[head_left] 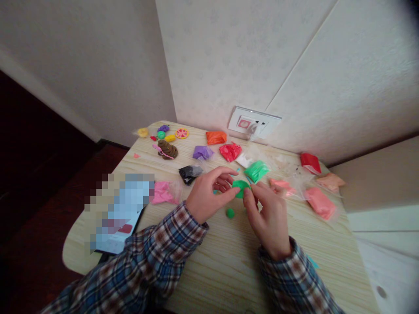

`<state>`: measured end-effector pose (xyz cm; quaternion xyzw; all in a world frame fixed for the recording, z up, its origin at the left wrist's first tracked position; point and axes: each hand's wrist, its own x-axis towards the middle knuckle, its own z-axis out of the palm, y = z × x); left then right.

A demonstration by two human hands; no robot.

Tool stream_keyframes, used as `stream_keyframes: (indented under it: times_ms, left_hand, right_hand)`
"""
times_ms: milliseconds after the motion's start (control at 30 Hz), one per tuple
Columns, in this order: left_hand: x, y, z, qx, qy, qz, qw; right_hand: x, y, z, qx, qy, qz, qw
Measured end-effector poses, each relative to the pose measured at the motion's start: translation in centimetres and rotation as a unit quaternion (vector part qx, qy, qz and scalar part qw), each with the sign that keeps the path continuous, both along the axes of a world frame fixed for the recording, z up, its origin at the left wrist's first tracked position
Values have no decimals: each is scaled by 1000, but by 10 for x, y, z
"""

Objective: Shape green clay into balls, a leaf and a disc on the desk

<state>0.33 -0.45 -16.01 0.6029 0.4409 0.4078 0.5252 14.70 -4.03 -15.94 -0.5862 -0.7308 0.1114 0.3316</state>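
Observation:
A thin, flattened piece of green modelling clay (241,189) is held up over the table between my two hands. My right hand (267,213) pinches its right edge between thumb and forefinger. The thumb of my left hand (209,192) presses on its left side, with the other fingers curled behind and partly hidden. Below them a small green clay ball (230,213) rests on the wooden table (222,266). Just behind my hands lies a bag of light green clay (257,171).
A phone (122,218), its screen blurred, lies at left beside a pink clay bag (163,192). Toward the wall are purple (203,152), orange (216,137) and red clay bags (230,151), and a brown coiled clay figure (167,149). Coral clay bags (321,203) lie right. A socket (254,123) is on the wall.

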Motion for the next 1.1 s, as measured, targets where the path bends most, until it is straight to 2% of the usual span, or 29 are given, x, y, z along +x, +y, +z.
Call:
stream_keyframes:
  times_ms: [100, 467, 633, 800, 1100]
  left_hand:
    - [1, 0, -1, -11, 18, 8, 1000]
    - [-1, -1, 4, 95, 87, 10, 992]
    - [0, -1, 1, 42, 53, 9, 998]
    - [0, 1, -1, 0, 19, 26, 999]
    - [-1, -1, 3, 58, 46, 23, 997]
  right_hand:
    - [0, 0, -2, -9, -4, 1, 1000]
    - [1, 1, -1, 3, -36, 10, 999]
    - [0, 0, -1, 16, -10, 1, 1000]
    - [2, 1, -2, -8, -12, 8, 1000]
    - [4, 2, 0, 25, -52, 6, 998]
